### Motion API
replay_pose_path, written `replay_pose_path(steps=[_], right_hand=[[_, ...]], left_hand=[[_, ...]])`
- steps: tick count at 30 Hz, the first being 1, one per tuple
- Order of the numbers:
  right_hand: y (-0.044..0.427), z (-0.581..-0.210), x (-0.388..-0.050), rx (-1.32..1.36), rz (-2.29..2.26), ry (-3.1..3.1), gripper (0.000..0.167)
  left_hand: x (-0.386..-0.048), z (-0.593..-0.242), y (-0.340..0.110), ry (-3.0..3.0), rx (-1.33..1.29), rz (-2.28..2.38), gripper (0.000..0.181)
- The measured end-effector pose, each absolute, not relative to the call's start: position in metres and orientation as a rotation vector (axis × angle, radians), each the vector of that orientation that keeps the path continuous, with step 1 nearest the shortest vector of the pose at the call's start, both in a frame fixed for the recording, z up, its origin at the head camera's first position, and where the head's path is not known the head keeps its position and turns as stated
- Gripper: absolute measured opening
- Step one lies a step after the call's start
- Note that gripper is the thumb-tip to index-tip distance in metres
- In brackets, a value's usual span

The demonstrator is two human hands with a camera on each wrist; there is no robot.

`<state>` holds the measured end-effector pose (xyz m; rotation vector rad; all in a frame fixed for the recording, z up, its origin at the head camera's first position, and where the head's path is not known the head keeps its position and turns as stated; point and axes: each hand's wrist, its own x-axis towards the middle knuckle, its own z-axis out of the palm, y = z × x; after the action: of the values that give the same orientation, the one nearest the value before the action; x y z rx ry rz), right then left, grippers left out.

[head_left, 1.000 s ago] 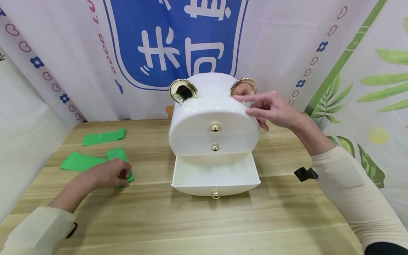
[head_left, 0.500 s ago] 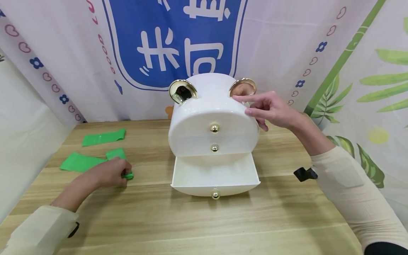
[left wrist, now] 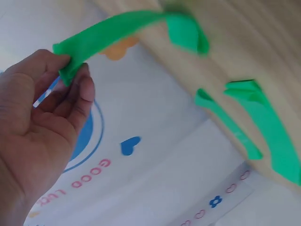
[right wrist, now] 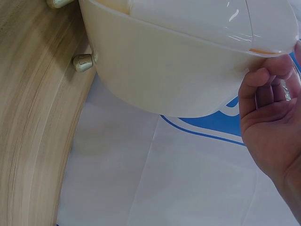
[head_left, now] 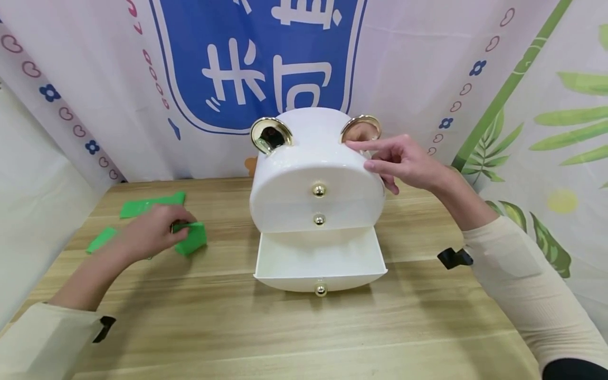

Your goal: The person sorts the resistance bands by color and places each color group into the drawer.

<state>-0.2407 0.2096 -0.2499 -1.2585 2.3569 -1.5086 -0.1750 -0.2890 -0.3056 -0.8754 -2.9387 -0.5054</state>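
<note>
My left hand is raised a little over the left of the table and pinches one end of a green strip, between thumb and fingers. In the left wrist view the strip's other end droops and folds. A second green strip lies partly hidden under my left forearm, and a third strip lies farther back. My right hand rests on the upper right of a white drawer chest, index finger stretched along the top beside a gold ear, thumb on the front edge. The chest's bottom drawer is pulled out, with nothing visible inside.
The wooden table runs up to a printed curtain close behind the chest. Two upper drawers show gold knobs. A white wall borders the left side.
My left hand has lifted off the tabletop with the green strip and shifted slightly back and left. The right hand and the chest have stayed as they were.
</note>
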Motion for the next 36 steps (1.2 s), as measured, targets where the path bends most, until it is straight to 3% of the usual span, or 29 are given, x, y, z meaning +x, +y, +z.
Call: replay_pose_path(steps=[28,36], right_hand=[[0.21,-0.25,-0.24,-1.266,-1.506,2.352,0.043],[0.21,-0.25,-0.24,-1.256,-1.498,2.362,0.042]], left_hand=[[-0.133,-0.227,-0.229,-2.213,-1.021,-0.893,0.037],[-0.123,-0.212,-0.201,-2.195,-1.074,-0.99,0.031]])
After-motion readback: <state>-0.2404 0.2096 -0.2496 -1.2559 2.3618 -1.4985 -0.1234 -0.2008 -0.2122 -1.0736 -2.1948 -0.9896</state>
